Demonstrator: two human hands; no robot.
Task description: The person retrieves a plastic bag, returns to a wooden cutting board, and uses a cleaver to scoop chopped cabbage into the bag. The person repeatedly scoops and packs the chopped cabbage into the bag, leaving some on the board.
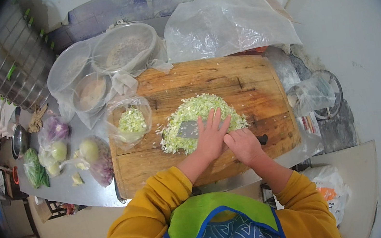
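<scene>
A wooden chopping board (203,77) lies before me, with a wide heap of finely chopped pale green cabbage (203,102) in its middle. The blade of a kitchen knife (187,130) lies on the heap, its tip end to the left. My left hand (211,136) rests flat on the blade and cabbage, fingers spread. My right hand (245,144) is closed round the knife's black handle, whose end shows on its right. An open plastic bag of chopped vegetable (132,120) stands on the board's left side.
Bowls under plastic film (126,51) stand behind left. Bagged onions (90,151), bagged green vegetables (35,168) and a dark pan (19,141) are at the left. A large plastic sheet (228,22) lies behind the board. Right of it is a bag-covered object (313,96) beside a round metal rim.
</scene>
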